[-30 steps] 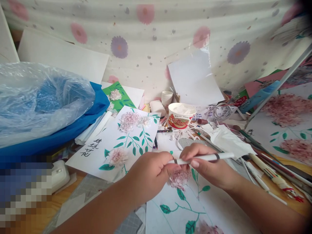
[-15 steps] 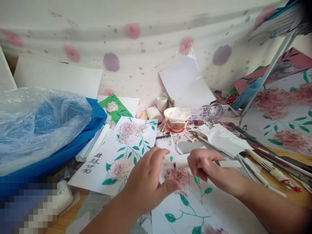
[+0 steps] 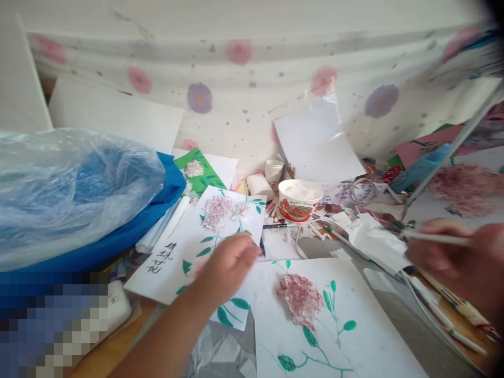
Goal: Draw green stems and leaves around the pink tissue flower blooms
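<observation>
My right hand [image 3: 464, 262], blurred by motion, is closed around a slim white pen [image 3: 437, 238] at the right, over brushes and white tissue. My left hand [image 3: 232, 260] is closed above the left picture [image 3: 157, 283], fingers curled together. A small dark thing shows at its fingertips; I cannot make out whether it is held. In front lies a white sheet [image 3: 370, 315] with green painted leaves and a raised pink crumpled-paper flower [image 3: 300, 300]. The left picture bears similar flowers, green leaves and black handwritten characters.
A paper noodle bowl [image 3: 300, 202] with white tissue stands behind the sheets, near stacked paper cups [image 3: 274, 170]. A blue bag with clear plastic [image 3: 118, 189] bulges at left. Brushes [image 3: 452, 315] and a white tissue [image 3: 374, 239] lie at right, below a slanting pole [image 3: 452, 142].
My right hand has moved right with the pen, away from the pink flower. My left hand has drawn left and its fingers have closed. The view has shifted slightly left.
</observation>
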`<action>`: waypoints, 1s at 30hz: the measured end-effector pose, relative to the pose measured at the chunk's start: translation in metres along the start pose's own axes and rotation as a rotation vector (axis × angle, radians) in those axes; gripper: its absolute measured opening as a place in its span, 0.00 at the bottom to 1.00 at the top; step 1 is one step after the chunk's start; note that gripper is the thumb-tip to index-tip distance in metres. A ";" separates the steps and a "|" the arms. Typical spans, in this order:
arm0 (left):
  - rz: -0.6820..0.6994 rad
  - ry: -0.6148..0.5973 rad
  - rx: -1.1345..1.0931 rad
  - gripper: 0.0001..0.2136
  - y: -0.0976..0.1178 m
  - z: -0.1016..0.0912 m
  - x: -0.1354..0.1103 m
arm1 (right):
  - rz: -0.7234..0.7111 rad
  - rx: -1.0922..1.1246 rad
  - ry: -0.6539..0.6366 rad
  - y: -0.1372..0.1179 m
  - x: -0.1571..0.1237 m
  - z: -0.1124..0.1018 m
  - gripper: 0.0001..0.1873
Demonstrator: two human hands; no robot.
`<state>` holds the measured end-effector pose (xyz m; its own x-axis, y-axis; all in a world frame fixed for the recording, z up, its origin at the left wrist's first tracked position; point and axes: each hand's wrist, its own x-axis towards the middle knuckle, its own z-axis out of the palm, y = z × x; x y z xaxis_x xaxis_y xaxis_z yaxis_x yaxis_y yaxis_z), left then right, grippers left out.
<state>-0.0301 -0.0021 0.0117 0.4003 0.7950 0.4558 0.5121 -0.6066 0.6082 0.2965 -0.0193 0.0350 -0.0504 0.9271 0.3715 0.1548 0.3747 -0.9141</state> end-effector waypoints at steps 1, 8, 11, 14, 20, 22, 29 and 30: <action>0.034 -0.122 0.101 0.15 -0.002 0.005 0.001 | 0.143 0.095 -0.144 0.005 0.004 0.005 0.30; 0.141 -0.331 0.471 0.08 -0.003 0.025 -0.003 | 0.205 0.082 -0.519 0.037 0.024 0.085 0.07; 0.143 -0.328 0.462 0.06 -0.004 0.026 -0.004 | 0.139 0.025 -0.434 0.045 0.030 0.095 0.09; 0.111 -0.344 0.438 0.06 -0.003 0.030 -0.003 | 0.150 0.024 -0.416 0.049 0.030 0.094 0.09; 0.045 -0.361 0.446 0.05 0.008 0.036 -0.002 | 0.201 0.037 -0.560 0.038 0.021 0.093 0.04; 0.021 -0.382 0.432 0.07 0.008 0.038 -0.002 | 0.189 -0.019 -0.604 0.032 0.017 0.097 0.03; -0.193 -0.327 0.402 0.09 0.000 0.041 -0.002 | 0.027 -0.267 -0.434 0.031 0.004 0.111 0.02; -0.187 -0.334 0.425 0.09 0.001 0.041 -0.002 | 0.012 -0.300 -0.428 0.032 0.003 0.112 0.02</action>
<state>0.0007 -0.0046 -0.0157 0.4563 0.8848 0.0938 0.8305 -0.4614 0.3122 0.1909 -0.0034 -0.0117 -0.4361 0.8765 0.2037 0.4309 0.4022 -0.8078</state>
